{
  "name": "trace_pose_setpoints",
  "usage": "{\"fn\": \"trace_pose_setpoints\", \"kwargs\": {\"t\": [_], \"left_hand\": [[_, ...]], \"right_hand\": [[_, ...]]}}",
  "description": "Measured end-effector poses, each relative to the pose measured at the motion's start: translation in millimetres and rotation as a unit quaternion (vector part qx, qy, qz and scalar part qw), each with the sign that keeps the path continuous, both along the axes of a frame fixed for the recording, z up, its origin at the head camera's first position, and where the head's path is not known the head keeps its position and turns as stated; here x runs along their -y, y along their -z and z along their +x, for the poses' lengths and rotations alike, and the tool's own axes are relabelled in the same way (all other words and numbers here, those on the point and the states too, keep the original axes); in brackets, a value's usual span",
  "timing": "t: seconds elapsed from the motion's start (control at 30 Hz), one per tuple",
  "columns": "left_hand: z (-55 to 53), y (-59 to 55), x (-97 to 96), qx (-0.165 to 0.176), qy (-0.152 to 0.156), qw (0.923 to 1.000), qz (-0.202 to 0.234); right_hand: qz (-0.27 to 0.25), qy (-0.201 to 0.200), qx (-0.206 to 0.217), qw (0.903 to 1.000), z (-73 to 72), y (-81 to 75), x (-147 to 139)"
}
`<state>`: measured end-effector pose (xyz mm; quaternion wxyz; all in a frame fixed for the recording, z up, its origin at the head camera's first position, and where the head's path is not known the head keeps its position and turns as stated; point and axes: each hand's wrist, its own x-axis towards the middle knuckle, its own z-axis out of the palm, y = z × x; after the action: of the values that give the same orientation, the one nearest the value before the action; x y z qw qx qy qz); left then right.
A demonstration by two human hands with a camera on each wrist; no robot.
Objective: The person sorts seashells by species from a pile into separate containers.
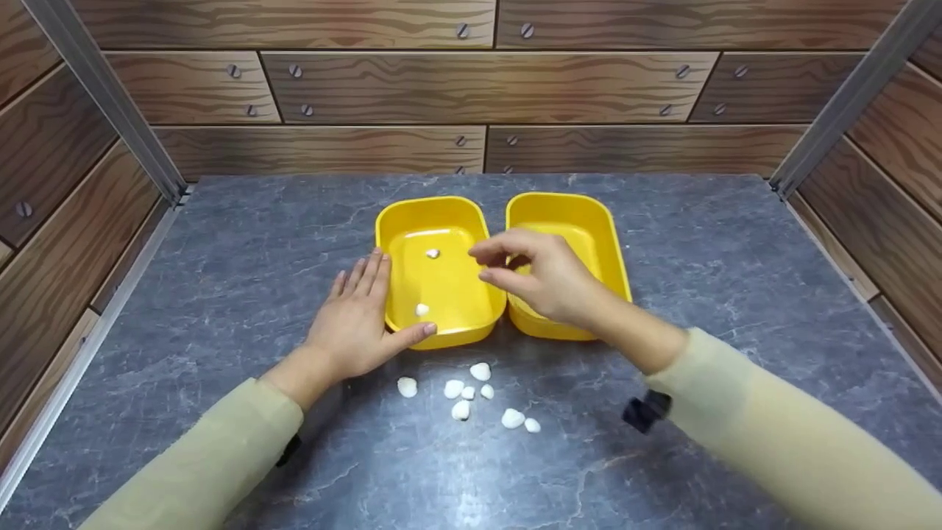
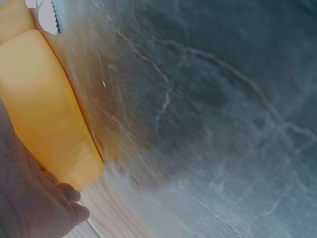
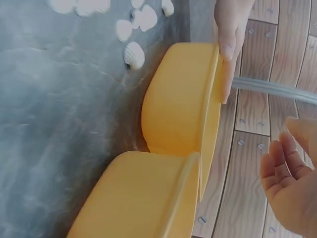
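My right hand (image 1: 541, 276) curves, thumb and fingertips apart, above yellow round-cornered tubs (image 1: 460, 335); my left hand (image 1: 355, 320), spread, touches one (two white shells (image 1: 433, 253) inside). Left wrist: its wall (image 2: 49, 114). Right wrist: more shells (image 3: 133, 55) on marbled grey tabletop (image 3: 59, 148).

A grey marbled tabletop (image 1: 257, 250) carries two yellow trays (image 1: 465, 337) — side by side — and, near them, white shells (image 1: 480, 372).
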<state>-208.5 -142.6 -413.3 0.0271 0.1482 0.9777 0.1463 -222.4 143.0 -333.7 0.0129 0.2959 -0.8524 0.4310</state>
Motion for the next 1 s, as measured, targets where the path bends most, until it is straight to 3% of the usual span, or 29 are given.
{"fn": "trace_pose_setpoints", "kwargs": {"t": [0.2, 0.5, 0.67, 1.0], "left_hand": [[-0.3, -1.2, -0.2, -0.004, 0.000, 1.0000, 0.003], [0.2, -0.8, -1.2, -0.006, 0.001, 1.0000, 0.002], [0.6, 0.3, -0.7, -0.007, 0.001, 1.0000, 0.002], [0.7, -2.0, -1.3, 0.002, -0.001, 1.0000, 0.000]], "right_hand": [[-0.008, -0.036, -0.004, 0.9993, 26.0, 7.5, -20], [-0.013, -0.077, 0.032, 0.9964, 57.6, 25.7, -46], [0.006, -0.091, 0.047, 0.9947, 66.7, 41.4, -61], [0.050, -0.175, 0.067, 0.9810, 69.9, 70.7, -81]]}}
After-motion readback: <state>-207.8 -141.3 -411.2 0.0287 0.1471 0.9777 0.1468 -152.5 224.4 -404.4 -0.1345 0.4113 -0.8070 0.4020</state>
